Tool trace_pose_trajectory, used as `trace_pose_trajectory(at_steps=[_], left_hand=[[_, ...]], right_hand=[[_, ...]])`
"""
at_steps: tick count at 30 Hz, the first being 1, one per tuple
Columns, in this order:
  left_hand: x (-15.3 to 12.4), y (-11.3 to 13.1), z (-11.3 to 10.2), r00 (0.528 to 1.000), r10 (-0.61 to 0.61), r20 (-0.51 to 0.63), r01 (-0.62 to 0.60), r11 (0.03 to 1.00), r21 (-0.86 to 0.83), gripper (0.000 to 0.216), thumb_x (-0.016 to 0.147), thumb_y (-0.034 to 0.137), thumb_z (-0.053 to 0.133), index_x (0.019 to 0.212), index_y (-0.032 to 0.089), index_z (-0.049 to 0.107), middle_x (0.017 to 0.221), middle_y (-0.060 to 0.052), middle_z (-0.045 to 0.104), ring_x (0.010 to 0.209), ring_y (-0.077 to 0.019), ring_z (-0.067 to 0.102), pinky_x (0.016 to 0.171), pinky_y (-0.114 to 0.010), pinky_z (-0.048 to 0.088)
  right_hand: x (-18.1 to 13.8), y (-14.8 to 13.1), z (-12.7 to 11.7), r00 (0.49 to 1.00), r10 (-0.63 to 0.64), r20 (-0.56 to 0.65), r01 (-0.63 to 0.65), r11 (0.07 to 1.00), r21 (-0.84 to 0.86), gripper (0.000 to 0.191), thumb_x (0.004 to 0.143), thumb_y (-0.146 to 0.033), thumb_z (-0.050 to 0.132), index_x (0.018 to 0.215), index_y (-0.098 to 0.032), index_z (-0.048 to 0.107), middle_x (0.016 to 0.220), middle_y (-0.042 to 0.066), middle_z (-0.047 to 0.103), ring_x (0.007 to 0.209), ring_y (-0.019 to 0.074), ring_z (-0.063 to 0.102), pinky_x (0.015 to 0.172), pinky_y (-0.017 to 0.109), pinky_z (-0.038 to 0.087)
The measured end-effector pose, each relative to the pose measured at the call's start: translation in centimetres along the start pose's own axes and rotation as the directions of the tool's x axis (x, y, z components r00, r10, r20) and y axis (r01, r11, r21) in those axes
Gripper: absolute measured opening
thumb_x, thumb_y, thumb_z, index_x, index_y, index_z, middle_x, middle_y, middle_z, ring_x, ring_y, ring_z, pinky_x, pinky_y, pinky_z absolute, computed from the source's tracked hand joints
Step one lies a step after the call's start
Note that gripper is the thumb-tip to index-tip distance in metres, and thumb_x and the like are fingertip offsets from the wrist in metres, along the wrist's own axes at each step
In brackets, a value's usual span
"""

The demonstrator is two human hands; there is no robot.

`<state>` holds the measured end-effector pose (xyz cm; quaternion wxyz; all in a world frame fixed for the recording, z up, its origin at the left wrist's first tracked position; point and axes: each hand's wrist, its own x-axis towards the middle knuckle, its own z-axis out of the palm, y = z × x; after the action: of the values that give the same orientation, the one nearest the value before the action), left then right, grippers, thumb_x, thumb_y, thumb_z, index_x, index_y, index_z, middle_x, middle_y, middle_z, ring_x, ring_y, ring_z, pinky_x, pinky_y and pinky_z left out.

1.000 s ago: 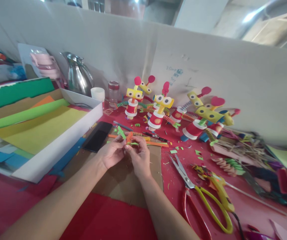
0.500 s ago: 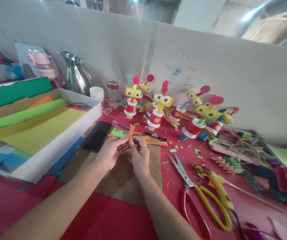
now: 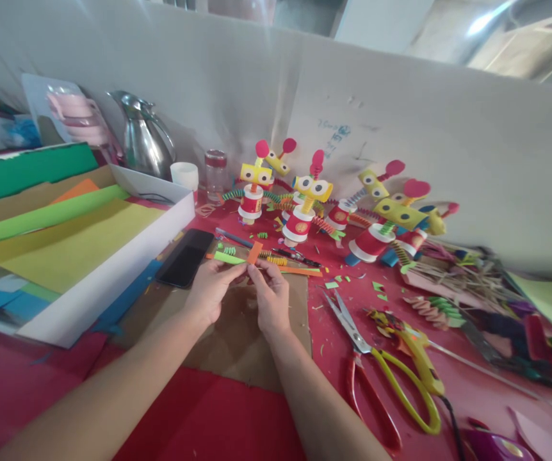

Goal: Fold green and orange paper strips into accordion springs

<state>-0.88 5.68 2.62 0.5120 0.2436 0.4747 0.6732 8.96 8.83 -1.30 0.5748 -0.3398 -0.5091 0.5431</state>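
My left hand (image 3: 211,291) and my right hand (image 3: 272,296) meet over a brown cardboard sheet (image 3: 237,342). Both pinch two crossed paper strips: a green strip (image 3: 228,257) pointing left and an orange strip (image 3: 255,252) pointing up. The fingertips of both hands touch at the point where the strips cross. A black phone (image 3: 186,257) lies just left of my left hand.
Several paper-cup figures (image 3: 300,221) with yellow heads stand by the back wall. Scissors (image 3: 353,330) and a yellow glue gun (image 3: 417,355) lie to the right. A white box (image 3: 113,272) of coloured paper sits left, with a steel jug (image 3: 144,137) behind it.
The strips were turned between my fingers: the green one now points left and the orange one up. Both hands shifted slightly up and away.
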Motion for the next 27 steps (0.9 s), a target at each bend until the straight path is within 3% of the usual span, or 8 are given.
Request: trace_pose_trajectory(at_steps=[6, 13, 17, 27], left_hand=[[-0.1, 0.6, 0.0, 0.998, -0.057, -0.002, 0.057, 0.998, -0.010, 0.024, 0.052, 0.020, 0.081, 0.073, 0.011, 0.073, 0.071, -0.005, 0.071, 0.068, -0.0141, 0.062, 0.072, -0.028, 0.048], [0.2, 0.4, -0.5, 0.990, -0.099, 0.104, 0.104, 0.994, -0.045, 0.018, 0.056, 0.011, 0.076, 0.074, 0.011, 0.072, 0.073, -0.007, 0.072, 0.070, -0.0164, 0.065, 0.074, -0.030, 0.050], [0.9, -0.3, -1.1, 0.985, -0.143, 0.102, 0.149, 0.987, -0.060, 0.014, 0.063, 0.013, 0.075, 0.076, 0.012, 0.071, 0.074, -0.008, 0.072, 0.067, -0.0148, 0.065, 0.071, -0.029, 0.050], [1.1, -0.4, -1.4, 0.977, -0.166, 0.133, 0.173, 0.984, -0.042, 0.017, 0.061, 0.017, 0.080, 0.073, 0.011, 0.069, 0.071, -0.004, 0.069, 0.066, -0.0114, 0.064, 0.071, -0.025, 0.050]], right_hand=[[0.1, 0.2, -0.2, 1.000, -0.015, -0.015, 0.014, 0.998, -0.056, 0.021, 0.078, -0.036, 0.064, 0.090, -0.020, 0.069, 0.087, 0.003, 0.066, 0.079, 0.0156, 0.060, 0.073, 0.029, 0.049], [0.2, 0.2, -0.3, 0.998, -0.015, -0.059, 0.011, 0.998, -0.069, 0.024, 0.076, -0.038, 0.065, 0.089, -0.019, 0.069, 0.082, 0.002, 0.065, 0.074, 0.0146, 0.057, 0.070, 0.028, 0.047], [0.2, 0.2, -0.3, 0.999, 0.004, -0.052, -0.005, 0.999, -0.035, 0.024, 0.075, -0.038, 0.065, 0.087, -0.018, 0.068, 0.081, 0.003, 0.066, 0.073, 0.0146, 0.058, 0.070, 0.029, 0.048], [0.2, 0.1, -0.2, 1.000, 0.008, -0.024, -0.008, 1.000, 0.002, 0.019, 0.073, -0.033, 0.068, 0.085, -0.018, 0.068, 0.083, 0.002, 0.066, 0.074, 0.0140, 0.059, 0.071, 0.029, 0.049]])
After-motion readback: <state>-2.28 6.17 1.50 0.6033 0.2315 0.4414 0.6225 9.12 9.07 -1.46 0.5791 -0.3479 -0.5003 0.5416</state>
